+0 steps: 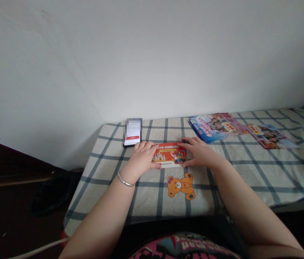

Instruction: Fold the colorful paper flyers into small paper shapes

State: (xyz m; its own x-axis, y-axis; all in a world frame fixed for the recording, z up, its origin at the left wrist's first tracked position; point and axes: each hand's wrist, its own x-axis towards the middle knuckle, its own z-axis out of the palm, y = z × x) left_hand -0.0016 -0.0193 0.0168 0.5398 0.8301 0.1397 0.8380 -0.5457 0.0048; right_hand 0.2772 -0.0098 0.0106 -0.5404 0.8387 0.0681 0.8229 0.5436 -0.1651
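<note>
An orange-red printed leaflet (170,154) with a castle and cartoon people lies lengthwise between my hands, just above the checked tablecloth or flat on it; I cannot tell which. My left hand (141,158) grips its left end, thumb at the lower corner and fingers along the upper one. At the opposite end my right hand (202,153) holds it the same way, thumb below and fingers above. A silver bangle (125,180) circles my left wrist. Just beyond my left fingers, a phone (132,132) with a lit screen stands tilted near the wall.
A fanned pile of blue and pink flyers (211,126) lies at the back right, with more flyers (272,136) spread beside it. The checked tablecloth (108,163) bears a teddy bear picture (181,186). A white wall (152,61) borders the table; a black bag (56,194) sits at lower left.
</note>
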